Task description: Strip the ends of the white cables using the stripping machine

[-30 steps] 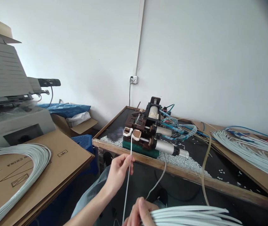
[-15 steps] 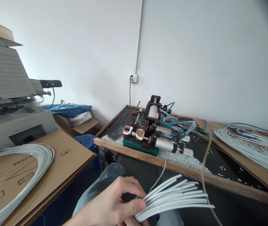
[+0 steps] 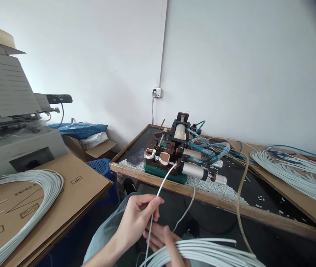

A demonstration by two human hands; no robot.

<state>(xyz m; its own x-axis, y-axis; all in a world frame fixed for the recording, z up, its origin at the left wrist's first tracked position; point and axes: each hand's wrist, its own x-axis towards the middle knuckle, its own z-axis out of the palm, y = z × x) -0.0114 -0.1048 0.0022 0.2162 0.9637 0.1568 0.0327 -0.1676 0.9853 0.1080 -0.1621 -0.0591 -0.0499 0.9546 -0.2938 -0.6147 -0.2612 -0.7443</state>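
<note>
My left hand (image 3: 139,213) pinches a single white wire (image 3: 165,180) between thumb and fingers. Its upper end curves up toward the front of the tabletop machine (image 3: 171,148); whether it touches the machine I cannot tell. Low in the view, my right hand (image 3: 165,237) holds a bundle of white wires (image 3: 216,252), with the thumb over them and the other fingers partly hidden. The hands are close together above my lap, in front of the bench edge.
The machine stands on a wood-edged bench (image 3: 216,202) among scattered white scraps (image 3: 210,187). Air hoses trail to its right. More white wires lie on cardboard (image 3: 291,178) at right and on a carton stack (image 3: 85,178) at left. A grey machine (image 3: 5,81) stands far left.
My left hand has left the bundle and drawn one wire up and away from it. The bundle has dropped lower, and my right hand has come into fuller view.
</note>
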